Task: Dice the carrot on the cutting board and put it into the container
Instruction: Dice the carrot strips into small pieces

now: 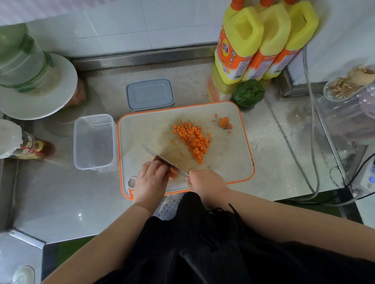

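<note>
Holding one knife (pixel 164 161), two hands (pixel 150 181); one container (pixel 94 141).

Cutting board (pixel 226 161) as landmark: bare counter to its right and near-left; container (pixel 94 141) touching its left edge, lid (pixel 150 94) just behind, bottles (pixel 261 42) and green pepper (pixel 248 93) block back-right.

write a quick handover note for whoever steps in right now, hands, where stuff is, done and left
Left hand: fingers curled over the last undiced orange carrot piece, pinning it to the white orange-rimmed cutting board.
Right hand: grips the steel kitchen knife, blade over that piece.
Done: pile of small orange carrot dice mid-board; carrot end stub at the far right.
Clear rectangular plastic container, left of the board, holds nothing; grey lid lies behind.
Left: dice the last piece, move all dice into the container.
</note>
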`<act>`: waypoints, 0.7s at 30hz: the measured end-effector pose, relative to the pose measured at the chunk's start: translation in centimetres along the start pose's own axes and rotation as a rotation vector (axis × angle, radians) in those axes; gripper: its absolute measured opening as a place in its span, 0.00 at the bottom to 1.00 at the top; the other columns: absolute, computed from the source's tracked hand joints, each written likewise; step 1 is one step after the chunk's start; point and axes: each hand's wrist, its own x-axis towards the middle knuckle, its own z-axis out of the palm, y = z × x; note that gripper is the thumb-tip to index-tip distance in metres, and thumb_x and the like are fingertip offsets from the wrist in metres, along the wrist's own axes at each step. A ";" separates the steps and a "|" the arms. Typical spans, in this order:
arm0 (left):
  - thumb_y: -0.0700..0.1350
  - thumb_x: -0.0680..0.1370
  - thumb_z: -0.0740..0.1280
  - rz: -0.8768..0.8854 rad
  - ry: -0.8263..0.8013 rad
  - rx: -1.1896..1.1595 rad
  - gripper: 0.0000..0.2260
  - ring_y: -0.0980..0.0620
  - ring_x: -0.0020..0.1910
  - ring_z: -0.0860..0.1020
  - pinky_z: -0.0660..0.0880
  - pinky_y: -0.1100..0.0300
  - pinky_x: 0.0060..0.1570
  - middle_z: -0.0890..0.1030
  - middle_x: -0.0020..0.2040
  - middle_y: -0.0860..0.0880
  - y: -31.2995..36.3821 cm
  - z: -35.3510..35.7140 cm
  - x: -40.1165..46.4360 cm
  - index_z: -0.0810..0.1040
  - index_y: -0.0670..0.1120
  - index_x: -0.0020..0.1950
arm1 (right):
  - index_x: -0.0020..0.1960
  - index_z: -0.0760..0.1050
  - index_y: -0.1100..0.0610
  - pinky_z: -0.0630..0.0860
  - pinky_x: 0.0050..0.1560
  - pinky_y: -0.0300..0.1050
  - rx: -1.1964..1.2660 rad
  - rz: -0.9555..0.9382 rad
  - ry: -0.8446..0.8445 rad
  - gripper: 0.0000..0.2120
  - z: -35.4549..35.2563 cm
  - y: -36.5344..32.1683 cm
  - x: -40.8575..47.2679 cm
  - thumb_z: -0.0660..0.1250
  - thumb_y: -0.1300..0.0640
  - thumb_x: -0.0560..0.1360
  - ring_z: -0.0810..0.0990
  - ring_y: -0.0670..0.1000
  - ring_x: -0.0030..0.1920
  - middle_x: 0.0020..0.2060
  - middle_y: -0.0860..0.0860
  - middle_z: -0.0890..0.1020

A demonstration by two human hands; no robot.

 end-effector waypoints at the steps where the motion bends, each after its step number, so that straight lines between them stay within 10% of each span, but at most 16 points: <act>1: 0.46 0.79 0.60 -0.002 0.004 -0.001 0.12 0.41 0.51 0.75 0.76 0.47 0.53 0.80 0.49 0.45 0.0 0.0 -0.1 0.81 0.42 0.48 | 0.41 0.64 0.56 0.71 0.36 0.50 0.004 0.006 -0.012 0.09 -0.2 -0.2 0.1 0.56 0.60 0.80 0.74 0.56 0.36 0.32 0.50 0.71; 21: 0.45 0.79 0.62 -0.001 0.067 -0.016 0.11 0.43 0.52 0.72 0.73 0.49 0.53 0.79 0.49 0.44 -0.1 0.7 -0.3 0.81 0.42 0.49 | 0.36 0.67 0.59 0.62 0.27 0.42 -0.071 0.067 -0.119 0.12 -3.1 -3.8 2.0 0.56 0.68 0.77 0.66 0.49 0.29 0.31 0.51 0.68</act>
